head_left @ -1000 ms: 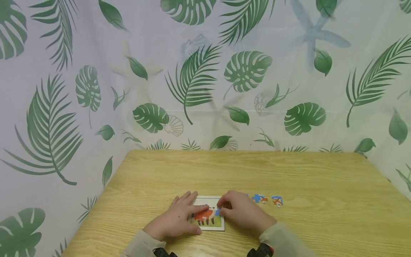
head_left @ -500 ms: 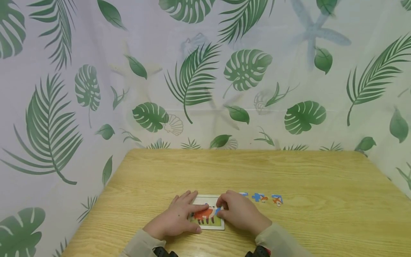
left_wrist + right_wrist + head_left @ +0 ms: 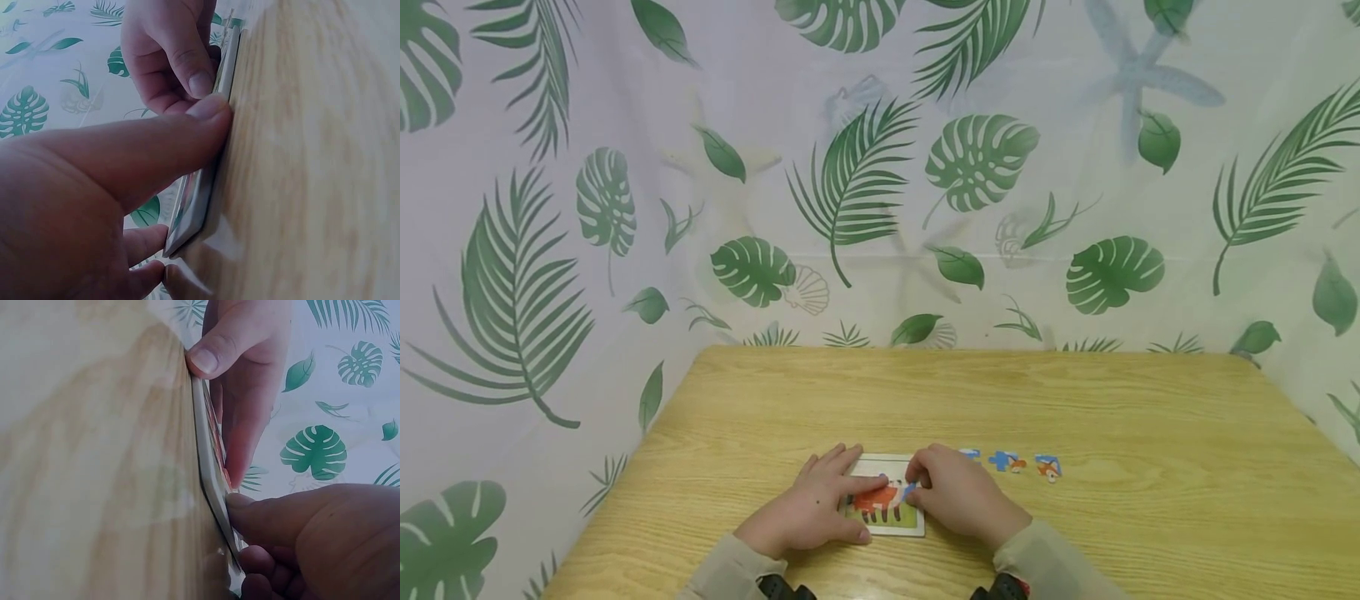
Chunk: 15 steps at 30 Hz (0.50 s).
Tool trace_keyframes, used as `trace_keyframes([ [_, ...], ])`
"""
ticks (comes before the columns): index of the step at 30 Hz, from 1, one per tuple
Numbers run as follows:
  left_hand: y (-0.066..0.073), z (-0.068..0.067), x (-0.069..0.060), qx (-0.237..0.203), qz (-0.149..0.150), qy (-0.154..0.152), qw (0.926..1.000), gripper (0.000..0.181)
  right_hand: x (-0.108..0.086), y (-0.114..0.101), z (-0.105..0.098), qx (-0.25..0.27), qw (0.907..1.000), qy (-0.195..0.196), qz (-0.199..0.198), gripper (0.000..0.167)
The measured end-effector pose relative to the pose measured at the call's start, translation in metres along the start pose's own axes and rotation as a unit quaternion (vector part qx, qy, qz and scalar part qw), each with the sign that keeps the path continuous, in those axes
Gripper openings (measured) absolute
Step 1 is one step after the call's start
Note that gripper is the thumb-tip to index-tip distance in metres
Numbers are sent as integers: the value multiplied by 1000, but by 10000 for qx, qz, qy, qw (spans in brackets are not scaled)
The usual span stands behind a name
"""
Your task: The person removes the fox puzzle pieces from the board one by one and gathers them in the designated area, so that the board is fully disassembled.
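A small jigsaw puzzle board (image 3: 898, 533) with a pale border lies flat on the table. Its partly assembled picture (image 3: 874, 501) shows an orange-red animal body and dark legs over green. My left hand (image 3: 816, 507) lies spread over the board's left side, index finger extended across the picture and thumb at the near edge. With thumb and index finger, my right hand (image 3: 966, 496) pinches a blue puzzle piece (image 3: 910, 488) at the picture's right side. Whether that piece sits flush cannot be seen. In the right wrist view, the board's edge (image 3: 209, 469) runs between both hands.
Loose puzzle pieces lie in a row behind and right of my right hand: a partly hidden blue one (image 3: 970, 453), a blue and orange one (image 3: 1002, 461), and one with a fox-like face (image 3: 1048, 467). The wooden table (image 3: 1150, 433) meets a leaf-patterned curtain (image 3: 880, 208).
My right hand shifts very slightly, tilting the blue piece a little at the picture's right side. More of the leftmost loose piece shows now. My left hand stays put.
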<state>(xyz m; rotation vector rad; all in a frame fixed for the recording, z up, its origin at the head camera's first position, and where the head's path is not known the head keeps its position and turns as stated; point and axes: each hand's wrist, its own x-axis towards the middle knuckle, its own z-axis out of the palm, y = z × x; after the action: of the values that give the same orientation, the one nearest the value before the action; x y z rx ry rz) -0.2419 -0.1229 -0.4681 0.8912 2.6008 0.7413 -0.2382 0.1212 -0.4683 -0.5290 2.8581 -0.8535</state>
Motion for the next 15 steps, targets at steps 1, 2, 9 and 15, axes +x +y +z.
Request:
trace_keyframes([
  [1, 0, 0, 0, -11, -2, -4, 10000, 69, 0, 0, 0, 30, 10000, 7, 11, 15],
  [2, 0, 0, 0, -20, -6, -9, 10000, 69, 0, 0, 0, 52, 10000, 20, 14, 16],
  [9, -1, 0, 0, -70, 10, -13, 10000, 69, 1, 4, 3, 175, 9998, 78, -7, 18],
  [15, -1, 0, 0, -63, 13, 30, 10000, 68, 2, 7, 5, 329, 9994, 61, -35, 18],
])
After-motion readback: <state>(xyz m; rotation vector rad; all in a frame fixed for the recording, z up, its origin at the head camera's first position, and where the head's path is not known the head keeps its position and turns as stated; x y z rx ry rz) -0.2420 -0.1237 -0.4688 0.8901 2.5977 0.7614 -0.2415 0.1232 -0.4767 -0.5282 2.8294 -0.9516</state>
